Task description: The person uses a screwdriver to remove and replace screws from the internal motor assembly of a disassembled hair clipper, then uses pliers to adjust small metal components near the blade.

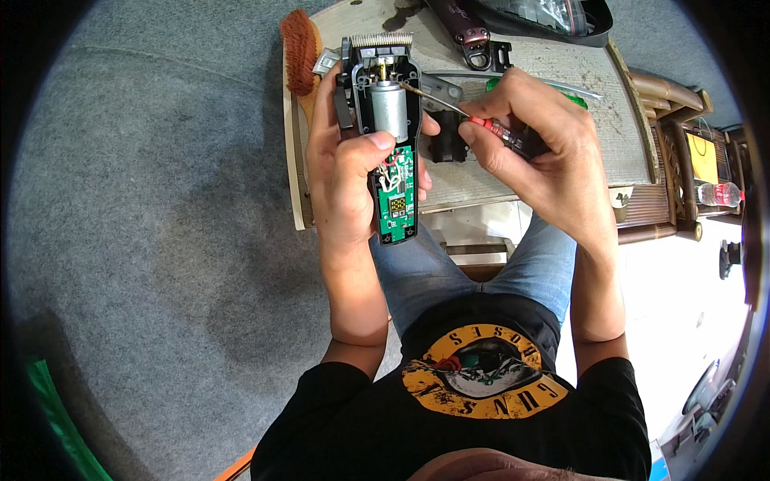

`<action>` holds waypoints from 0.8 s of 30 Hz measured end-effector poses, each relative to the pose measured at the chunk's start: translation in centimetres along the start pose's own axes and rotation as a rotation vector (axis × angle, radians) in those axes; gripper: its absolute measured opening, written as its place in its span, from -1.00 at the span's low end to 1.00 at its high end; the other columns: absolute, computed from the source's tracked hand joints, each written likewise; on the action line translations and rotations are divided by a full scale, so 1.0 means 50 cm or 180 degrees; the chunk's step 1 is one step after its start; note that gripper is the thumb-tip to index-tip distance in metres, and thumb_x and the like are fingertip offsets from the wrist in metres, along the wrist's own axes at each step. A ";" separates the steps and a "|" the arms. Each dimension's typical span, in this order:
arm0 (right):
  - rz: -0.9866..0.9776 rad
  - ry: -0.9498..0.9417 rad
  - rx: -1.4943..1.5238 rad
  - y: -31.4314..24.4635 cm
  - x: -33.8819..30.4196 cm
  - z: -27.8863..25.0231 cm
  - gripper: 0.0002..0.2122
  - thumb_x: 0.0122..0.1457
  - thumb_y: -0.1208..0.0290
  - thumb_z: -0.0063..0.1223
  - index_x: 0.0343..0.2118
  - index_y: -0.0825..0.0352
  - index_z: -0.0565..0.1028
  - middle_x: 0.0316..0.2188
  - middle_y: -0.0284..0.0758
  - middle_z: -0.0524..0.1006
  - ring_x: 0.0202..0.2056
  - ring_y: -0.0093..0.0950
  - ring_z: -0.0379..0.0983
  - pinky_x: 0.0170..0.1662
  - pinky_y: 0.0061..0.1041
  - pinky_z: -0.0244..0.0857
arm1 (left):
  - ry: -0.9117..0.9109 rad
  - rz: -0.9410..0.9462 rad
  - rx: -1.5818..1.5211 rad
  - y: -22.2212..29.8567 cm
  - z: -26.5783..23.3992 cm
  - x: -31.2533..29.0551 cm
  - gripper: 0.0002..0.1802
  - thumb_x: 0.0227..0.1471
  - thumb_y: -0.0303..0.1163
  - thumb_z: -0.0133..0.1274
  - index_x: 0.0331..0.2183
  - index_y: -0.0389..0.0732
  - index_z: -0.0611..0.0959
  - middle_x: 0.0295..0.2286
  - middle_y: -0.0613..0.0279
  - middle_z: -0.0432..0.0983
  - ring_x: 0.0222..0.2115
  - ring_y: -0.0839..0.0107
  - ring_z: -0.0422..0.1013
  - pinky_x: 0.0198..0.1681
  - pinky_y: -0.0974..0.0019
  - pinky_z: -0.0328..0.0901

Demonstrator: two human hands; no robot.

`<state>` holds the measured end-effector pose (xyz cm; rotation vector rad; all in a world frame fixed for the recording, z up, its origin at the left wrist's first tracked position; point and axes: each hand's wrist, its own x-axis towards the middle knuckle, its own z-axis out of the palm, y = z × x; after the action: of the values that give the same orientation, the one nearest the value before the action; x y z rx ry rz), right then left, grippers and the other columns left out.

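An opened hair clipper [409,120] is held upright in my left hand [345,172], its blade end pointing away from me. My left thumb presses on the lower end of the silver motor [389,111]; the other fingers wrap behind the black housing. Below the motor, a green circuit board [397,210] with red and white wires lies exposed. Between the thumb and fingers of my right hand [545,144] is a small screwdriver [486,124] with a red and clear handle. Its tip reaches the housing just right of the motor's upper end.
Beneath my hands is a worn wooden table [553,60]. On it lie a brush with reddish bristles [300,52], a dark clipper cover [461,24], black plastic parts [447,138] and an open black case [561,24]. A bamboo shelf [666,188] with a bottle [719,195] stands at right.
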<state>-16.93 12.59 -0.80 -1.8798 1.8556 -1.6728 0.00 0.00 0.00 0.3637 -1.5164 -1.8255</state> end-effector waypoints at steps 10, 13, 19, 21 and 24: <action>-0.0108 0.0073 -0.0088 0.001 0.001 0.001 -0.85 0.08 0.54 0.37 -0.35 0.40 0.57 -0.48 -0.37 0.48 -0.44 -0.56 0.40 -0.37 -0.53 0.26 | 0.0048 -0.0024 0.0035 0.001 0.002 -0.001 -0.21 -0.01 -0.37 -0.02 0.28 -0.34 0.26 -0.36 -0.21 0.64 -0.65 0.31 0.56 -0.60 0.31 0.54; -0.0040 0.0124 -0.0026 -0.004 0.002 0.004 -0.87 0.10 0.53 0.34 -0.34 0.40 0.57 -0.47 -0.38 0.48 -0.44 -0.58 0.40 -0.37 -0.54 0.26 | 0.0030 -0.0078 -0.0023 0.003 0.001 -0.001 -0.30 0.04 -0.32 -0.05 0.21 -0.36 0.30 -0.35 -0.24 0.63 -0.66 0.29 0.55 -0.64 0.31 0.51; -0.0033 0.0066 -0.0041 -0.004 0.003 0.002 -0.89 0.13 0.51 0.30 -0.32 0.39 0.58 -0.49 -0.38 0.49 -0.46 -0.59 0.39 -0.38 -0.55 0.25 | 0.0052 -0.0232 -0.0434 -0.002 -0.017 -0.002 -0.47 0.21 -0.16 -0.23 -0.01 -0.44 0.39 -0.33 -0.31 0.57 -0.70 0.26 0.49 -0.72 0.31 0.42; -0.0041 0.0044 -0.0051 -0.003 0.002 0.001 -0.89 0.13 0.51 0.29 -0.32 0.40 0.59 -0.49 -0.38 0.50 -0.46 -0.60 0.39 -0.39 -0.56 0.25 | 0.0237 -0.0367 -0.0483 -0.001 -0.014 -0.006 -0.41 0.24 -0.08 -0.26 -0.04 -0.49 0.41 -0.33 -0.26 0.55 -0.71 0.31 0.44 -0.74 0.34 0.38; -0.0005 0.0035 0.0023 -0.001 0.000 0.004 -0.88 0.14 0.50 0.29 -0.32 0.40 0.59 -0.48 -0.38 0.51 -0.46 -0.60 0.41 -0.39 -0.58 0.25 | 0.0187 -0.0330 -0.0402 0.001 -0.011 -0.006 -0.39 0.25 -0.06 -0.27 -0.07 -0.52 0.42 -0.30 -0.25 0.54 -0.71 0.31 0.43 -0.73 0.34 0.37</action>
<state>-16.79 12.48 -0.84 -1.8736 1.8501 -1.6915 0.57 -0.23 -0.17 0.4380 -1.3570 -1.9631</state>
